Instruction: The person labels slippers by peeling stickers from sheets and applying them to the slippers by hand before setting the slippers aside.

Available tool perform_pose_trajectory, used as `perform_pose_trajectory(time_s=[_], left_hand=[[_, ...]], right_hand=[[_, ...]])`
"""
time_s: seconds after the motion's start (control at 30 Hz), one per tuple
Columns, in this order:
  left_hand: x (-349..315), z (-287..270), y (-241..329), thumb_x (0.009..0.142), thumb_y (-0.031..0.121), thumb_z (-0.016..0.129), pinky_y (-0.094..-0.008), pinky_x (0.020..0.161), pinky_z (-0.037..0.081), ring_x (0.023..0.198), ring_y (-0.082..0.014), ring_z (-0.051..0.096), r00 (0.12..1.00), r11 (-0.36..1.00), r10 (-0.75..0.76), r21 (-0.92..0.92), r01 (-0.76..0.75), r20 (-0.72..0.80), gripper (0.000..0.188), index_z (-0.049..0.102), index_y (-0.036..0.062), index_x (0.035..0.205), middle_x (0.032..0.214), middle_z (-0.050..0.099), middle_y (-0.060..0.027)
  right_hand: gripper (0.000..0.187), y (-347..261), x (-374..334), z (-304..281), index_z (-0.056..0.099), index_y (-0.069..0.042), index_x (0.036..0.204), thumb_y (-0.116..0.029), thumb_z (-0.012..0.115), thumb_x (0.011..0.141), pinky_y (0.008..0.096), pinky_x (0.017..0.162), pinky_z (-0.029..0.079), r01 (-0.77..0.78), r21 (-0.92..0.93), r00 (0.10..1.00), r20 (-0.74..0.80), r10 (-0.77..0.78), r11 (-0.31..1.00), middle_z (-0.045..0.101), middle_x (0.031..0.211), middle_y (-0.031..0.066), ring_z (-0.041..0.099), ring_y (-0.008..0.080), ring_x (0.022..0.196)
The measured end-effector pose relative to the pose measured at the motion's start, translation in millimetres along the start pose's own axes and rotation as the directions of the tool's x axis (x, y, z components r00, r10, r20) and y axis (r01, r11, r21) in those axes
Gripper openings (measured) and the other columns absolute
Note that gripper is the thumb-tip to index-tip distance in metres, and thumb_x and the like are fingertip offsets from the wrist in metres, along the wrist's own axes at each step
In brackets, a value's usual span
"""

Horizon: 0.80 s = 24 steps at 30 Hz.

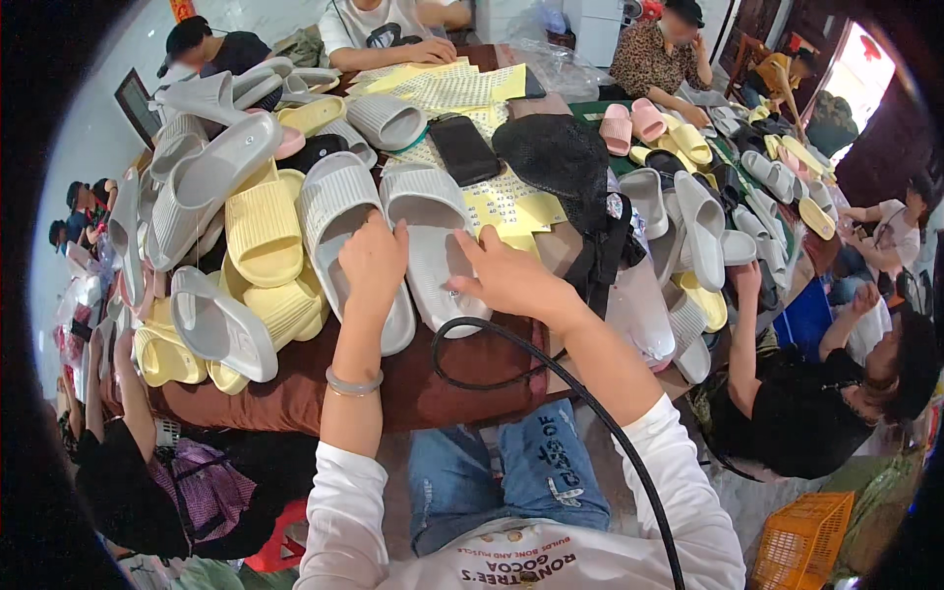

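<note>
Two grey slide slippers lie side by side in front of me, toes pointing away. My left hand (375, 258) is closed at the inner side of the left grey slipper (337, 185), its fingertips partly hidden near the strap opening. My right hand (511, 275) reaches over the right grey slipper (425, 197), thumb and forefinger apart, the thumb on the insole by a small round mark. Yellow slippers (264, 231) and more grey slippers (211, 187) are heaped to the left. Beyond the pair lie yellow sticker sheets (511, 202) and a black phone (465, 149).
A black cable (600, 413) loops over the table's brown cloth (433, 393) beside my right forearm. A black mesh cap (556, 152) sits to the right, before more slipper piles (698, 216). Co-workers sit around the table. An orange crate (801, 541) stands at lower right.
</note>
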State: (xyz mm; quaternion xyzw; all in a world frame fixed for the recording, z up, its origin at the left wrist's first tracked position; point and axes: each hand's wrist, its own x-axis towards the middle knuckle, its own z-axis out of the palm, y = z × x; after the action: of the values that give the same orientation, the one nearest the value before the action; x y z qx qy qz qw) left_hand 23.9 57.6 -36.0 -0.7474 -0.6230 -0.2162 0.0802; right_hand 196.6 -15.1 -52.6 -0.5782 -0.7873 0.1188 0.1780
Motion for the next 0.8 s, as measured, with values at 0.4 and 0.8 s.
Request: perform_pose_trajectory(time_s=[0.4,0.8], left_hand=[[0,0,-2,0.081,0.033,0.056,-0.0432,0.062,0.049,0.068,-0.0341,0.062,0.999,1.000,-0.015,-0.007,0.015,0.050,0.033,0.052,0.0008,0.088,0.073,0.062,-0.0170],[1,-1,-2,0.081,0.031,0.056,-0.0434,0.063,0.049,0.068,-0.0334,0.063,0.998,0.999,-0.012,-0.040,0.014,0.058,0.031,0.052,0.0011,0.087,0.074,0.063,-0.0160]], right_hand=[[0.070,-5,0,-5,0.031,-0.001,0.130,-0.046,0.052,0.081,0.0438,0.073,0.048,-0.021,-0.016,0.999,0.050,0.022,1.000,0.040,0.115,0.0258,0.056,0.0399,0.091],[0.072,-11,-1,-12,0.031,0.000,0.131,-0.048,0.052,0.081,0.0436,0.074,0.047,-0.015,-0.013,0.999,0.039,0.016,1.000,0.042,0.112,0.0255,0.055,0.0401,0.090]])
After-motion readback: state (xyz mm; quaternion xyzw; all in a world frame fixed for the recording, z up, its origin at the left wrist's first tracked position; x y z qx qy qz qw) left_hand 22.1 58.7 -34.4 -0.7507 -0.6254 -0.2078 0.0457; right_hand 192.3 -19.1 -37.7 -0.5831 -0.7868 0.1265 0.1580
